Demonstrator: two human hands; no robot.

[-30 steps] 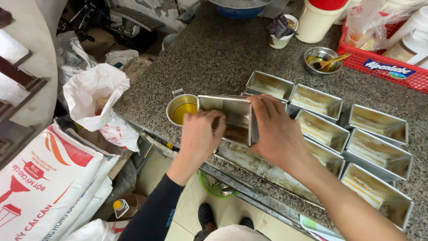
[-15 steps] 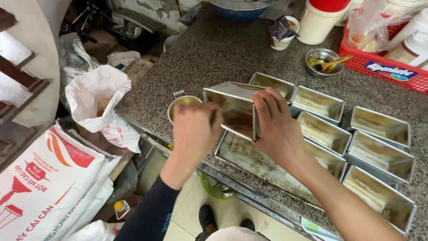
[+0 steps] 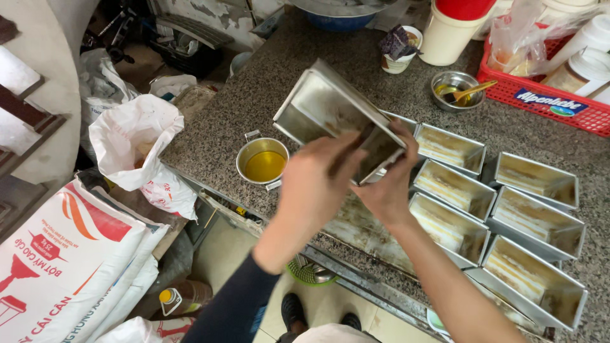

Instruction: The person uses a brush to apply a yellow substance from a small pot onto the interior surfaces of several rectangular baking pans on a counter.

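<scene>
Since a second ago I have lifted the loaf tin (image 3: 330, 121) off the counter and tipped it, so its open mouth now faces me at a slant above the granite counter (image 3: 254, 95) instead of sitting level among the others. Largest around me is that speckled grey counter, and below its edge lie the white flour sacks (image 3: 63, 254) with red and white print, next to a crumpled white plastic bag (image 3: 136, 136). A red plastic basket (image 3: 546, 101) sits at the far right. Rows of empty rectangular metal tins (image 3: 502, 216) lie to my right, each smeared inside with pale grease. The tin I hold is the same kind: dull silver, long and rectangular with straight walls and a rolled rim, its inside streaked brownish. My right hand (image 3: 387, 184) grips its near end from beneath, fingers wrapped up over the rim. My left hand (image 3: 318, 184) reaches into the tin's mouth with the fingers pressed against the inner wall; whether it pinches anything I cannot tell. Just left of my hands stands a small metal cup of yellow oil (image 3: 262, 162), and a small steel bowl with a brush (image 3: 459, 91) rests farther back.
</scene>
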